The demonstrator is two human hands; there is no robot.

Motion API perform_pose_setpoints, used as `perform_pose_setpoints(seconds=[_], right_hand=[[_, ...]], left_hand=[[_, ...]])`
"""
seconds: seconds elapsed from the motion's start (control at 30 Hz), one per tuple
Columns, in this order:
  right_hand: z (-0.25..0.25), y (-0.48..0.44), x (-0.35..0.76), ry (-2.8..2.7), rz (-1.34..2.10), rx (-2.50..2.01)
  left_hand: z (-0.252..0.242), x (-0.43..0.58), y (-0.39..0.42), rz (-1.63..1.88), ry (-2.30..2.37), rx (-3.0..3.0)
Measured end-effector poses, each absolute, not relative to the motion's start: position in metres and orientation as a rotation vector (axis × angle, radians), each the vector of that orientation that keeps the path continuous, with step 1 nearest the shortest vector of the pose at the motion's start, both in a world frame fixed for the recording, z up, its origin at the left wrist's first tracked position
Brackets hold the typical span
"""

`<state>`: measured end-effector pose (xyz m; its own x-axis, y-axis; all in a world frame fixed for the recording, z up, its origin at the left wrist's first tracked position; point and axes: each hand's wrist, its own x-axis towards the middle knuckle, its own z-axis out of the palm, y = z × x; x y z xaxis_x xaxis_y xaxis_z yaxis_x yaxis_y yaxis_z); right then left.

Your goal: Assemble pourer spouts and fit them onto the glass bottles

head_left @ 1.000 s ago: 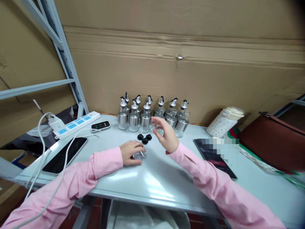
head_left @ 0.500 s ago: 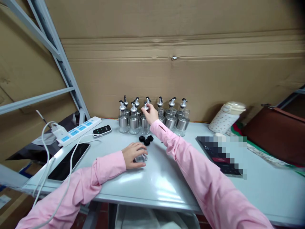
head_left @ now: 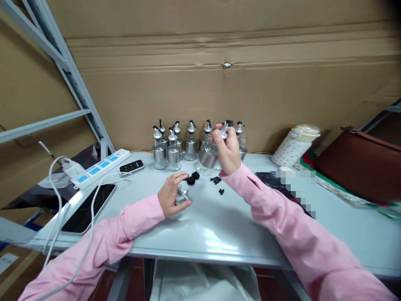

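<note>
My right hand (head_left: 230,150) is closed on the silver pour spout of an oil bottle (head_left: 208,158). The glass-and-steel bottle leans, its base down to the left, in front of the other bottles; whether it touches the table I cannot tell. My left hand (head_left: 172,194) rests on the table, fingers and thumb apart, cupped beside several silver pour spouts (head_left: 181,193); the palm side is partly hidden. Black round caps (head_left: 191,180) lie just past its fingertips. Behind stand several oil bottles (head_left: 173,156) with silver spouts and black flip lids.
Small black parts (head_left: 215,180) and tiny black pieces (head_left: 221,192) lie mid-table. To the left are a power strip (head_left: 100,167), a phone (head_left: 89,209), a small black device (head_left: 131,167) and cables. A dotted flask (head_left: 294,144), a dark packet (head_left: 275,184) and a brown bag (head_left: 360,167) are on the right.
My right hand has moved right with the bottle, which has left its place in the front row and now tilts. My left hand has opened slightly beside the spouts. The view has shifted a little.
</note>
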<state>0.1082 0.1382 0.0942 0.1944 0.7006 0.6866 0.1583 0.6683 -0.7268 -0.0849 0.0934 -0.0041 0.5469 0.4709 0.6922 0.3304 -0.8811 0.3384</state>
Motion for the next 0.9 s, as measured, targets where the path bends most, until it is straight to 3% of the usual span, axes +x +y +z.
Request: perform_pose_setpoints(seconds=[0.23, 0.4, 0.5, 0.63, 0.73, 0.9], right_hand=[[0.065, 0.062, 0.120, -1.394, 0.901, -0.855], [0.070, 0.043, 0.119, -1.432, 1.003, -0.852], [0.086, 0.039, 0.119, -1.550, 1.006, -0.940], [0.103, 0.038, 0.116, -1.697, 1.110, -1.018], [0.107, 0.040, 0.112, -1.700, 1.125, -1.016], [0.107, 0.047, 0.107, -1.495, 1.137, -0.798]], left_hand=[[0.021, -0.053, 0.018, 1.116, 0.825, 2.131], [0.031, -0.028, -0.030, 1.198, 0.921, 1.906], [0.027, -0.010, -0.020, 1.243, 1.061, 1.990], [0.021, 0.008, 0.012, 1.380, 1.122, 1.675], [0.010, 0.011, 0.019, 1.325, 0.935, 1.565], [-0.011, -0.003, 0.007, 1.183, 1.095, 1.552]])
